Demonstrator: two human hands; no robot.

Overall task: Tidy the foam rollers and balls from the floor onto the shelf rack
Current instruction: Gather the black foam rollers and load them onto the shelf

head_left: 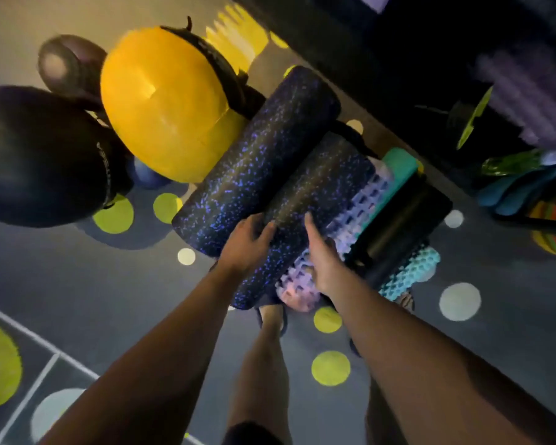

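I see the dark shelf rack (398, 43) filling the upper right, well apart from the heap of gear on the spotted floor (77, 284) below me. The largest loose things sit to the left: a black ball (39, 155) and a yellow ball (161, 104), neither touched. Next come two speckled foam rollers lying side by side, long axes running from near my feet up and right toward the rack; the left roller (254, 155) lies beside the one I hold. That second speckled roller (315, 194) rests on a lilac ridged roller (360, 207), and both my hands clasp its near end: the left hand (247, 242) wrapped over its left flank, the right hand (321, 252) pressed on its right flank, fingers curled round it. I judge the lift goes along that axis, both hands equally near. White lettering on the black ball is too blurred to read, I think.
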